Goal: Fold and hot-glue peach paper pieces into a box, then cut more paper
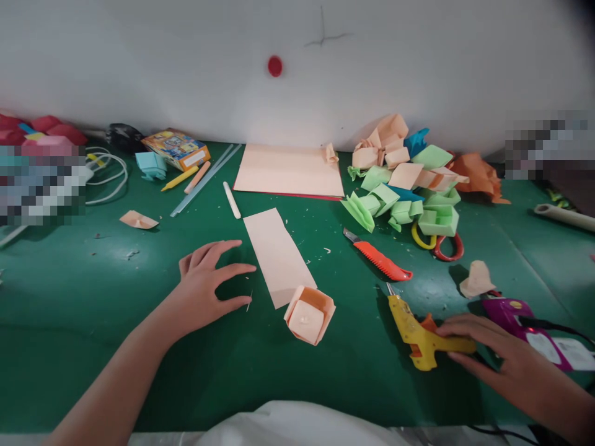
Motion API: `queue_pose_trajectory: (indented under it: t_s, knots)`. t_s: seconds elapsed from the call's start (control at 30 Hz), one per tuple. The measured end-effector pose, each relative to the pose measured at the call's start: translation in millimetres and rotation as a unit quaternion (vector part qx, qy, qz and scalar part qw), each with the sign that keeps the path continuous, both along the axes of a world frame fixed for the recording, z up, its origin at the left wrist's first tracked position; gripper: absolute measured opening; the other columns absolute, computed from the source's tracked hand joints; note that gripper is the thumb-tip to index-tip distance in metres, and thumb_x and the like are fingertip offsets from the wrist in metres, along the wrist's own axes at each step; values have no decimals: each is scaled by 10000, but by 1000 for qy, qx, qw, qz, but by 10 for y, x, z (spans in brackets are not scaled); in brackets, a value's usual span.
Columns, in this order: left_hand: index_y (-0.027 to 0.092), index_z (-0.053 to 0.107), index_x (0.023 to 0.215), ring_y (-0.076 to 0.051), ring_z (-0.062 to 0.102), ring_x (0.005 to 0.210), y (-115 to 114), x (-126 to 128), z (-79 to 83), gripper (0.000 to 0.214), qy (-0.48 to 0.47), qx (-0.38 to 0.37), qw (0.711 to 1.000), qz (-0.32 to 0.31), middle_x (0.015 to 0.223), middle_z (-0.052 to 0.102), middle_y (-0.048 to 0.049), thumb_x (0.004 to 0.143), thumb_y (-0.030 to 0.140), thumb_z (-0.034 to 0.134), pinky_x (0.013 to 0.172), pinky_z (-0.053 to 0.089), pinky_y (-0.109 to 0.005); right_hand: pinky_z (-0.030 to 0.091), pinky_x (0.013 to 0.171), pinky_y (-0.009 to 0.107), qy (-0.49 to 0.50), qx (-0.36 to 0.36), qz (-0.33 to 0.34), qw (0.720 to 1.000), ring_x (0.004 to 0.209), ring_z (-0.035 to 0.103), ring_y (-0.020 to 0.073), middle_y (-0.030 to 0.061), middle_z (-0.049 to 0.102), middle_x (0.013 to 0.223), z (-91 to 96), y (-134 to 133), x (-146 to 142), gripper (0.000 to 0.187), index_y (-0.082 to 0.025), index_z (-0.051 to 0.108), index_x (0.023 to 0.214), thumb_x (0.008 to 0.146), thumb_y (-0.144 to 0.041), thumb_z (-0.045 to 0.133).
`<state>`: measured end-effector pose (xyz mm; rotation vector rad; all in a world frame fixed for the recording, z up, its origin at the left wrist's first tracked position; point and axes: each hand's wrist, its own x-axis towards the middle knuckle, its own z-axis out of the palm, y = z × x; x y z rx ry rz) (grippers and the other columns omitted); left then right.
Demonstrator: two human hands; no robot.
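My left hand (204, 288) hovers over the green table with its fingers spread and nothing in them. Right of it lies a strip of peach paper (279, 257). A small folded peach paper box (309, 316), open side up, touches the strip's near end. At the right, my right hand (493, 353) has thumb and fingers around the handle of a yellow glue gun (418, 331), its nozzle pointing away to the upper left. Just beyond the nozzle lies an orange utility knife (383, 260) with its blade out.
Folded green and peach papers (409, 179) are heaped at the back right, with scissors (449, 244) under their edge. A purple power strip (515, 316) sits beside my right hand. Peach sheets (288, 170), glue sticks (204, 179) and a crayon box (176, 148) lie farther back.
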<state>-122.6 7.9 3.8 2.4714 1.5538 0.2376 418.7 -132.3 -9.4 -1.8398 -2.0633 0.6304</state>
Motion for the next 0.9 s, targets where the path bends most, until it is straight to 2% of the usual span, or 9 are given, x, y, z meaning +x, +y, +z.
queue_pose_trajectory:
  t_s: [0.07,0.13,0.2,0.4,0.6,0.8,0.9]
  knots:
    - [415,780,1086,-375,458,1392,12,6,-4,205,-22,23,999,-27,1481,579,-4,918,451,667,1102,329,-589,670,867,455,-4,1,1,1000,1050,764,331,82,754,1163,-19,-13,18,248,-470,741,1081,837,-431,726]
    - [390,797,1025,-339,550,1285,26,21,-16,173,-37,39,998,-37,1333,682,-5,943,411,646,1063,353,-550,667,886,464,-7,3,-1,1000,1073,756,334,83,749,1175,-29,-24,29,256,-456,740,1097,843,-425,720]
    - [359,801,1011,-315,604,1205,38,46,-29,176,-48,42,997,-36,1257,716,-15,949,404,643,1027,373,-519,667,892,467,-6,6,-2,1000,1073,756,334,83,747,1173,-32,-32,31,253,-436,745,1101,851,-429,710]
    - [325,807,953,-283,652,1109,41,95,-50,177,-64,54,996,-32,1183,731,-21,948,384,640,957,413,-461,673,885,460,-10,15,-1,1000,1052,761,322,64,757,1157,-38,-27,18,260,-383,763,1084,843,-469,716]
    - [280,800,922,-218,680,943,23,92,-30,274,-59,94,989,-96,1030,761,-23,1016,346,552,864,442,-395,660,907,452,-9,14,0,1000,1051,761,311,71,752,1155,-36,-46,13,271,-355,766,1082,851,-484,709]
    - [224,748,904,-223,647,803,-26,186,91,420,67,89,984,-140,867,712,-56,1071,290,368,771,446,-384,634,959,455,-9,-16,-12,1000,1104,740,328,80,745,1182,22,-36,-12,214,-396,772,1068,867,-429,705]
    - [222,712,869,-221,620,743,-19,231,129,408,103,68,983,-139,822,665,-61,1060,264,354,708,408,-371,633,947,484,-11,-14,-13,1000,1090,741,347,91,753,1162,59,-10,-21,211,-385,788,1048,859,-431,706]
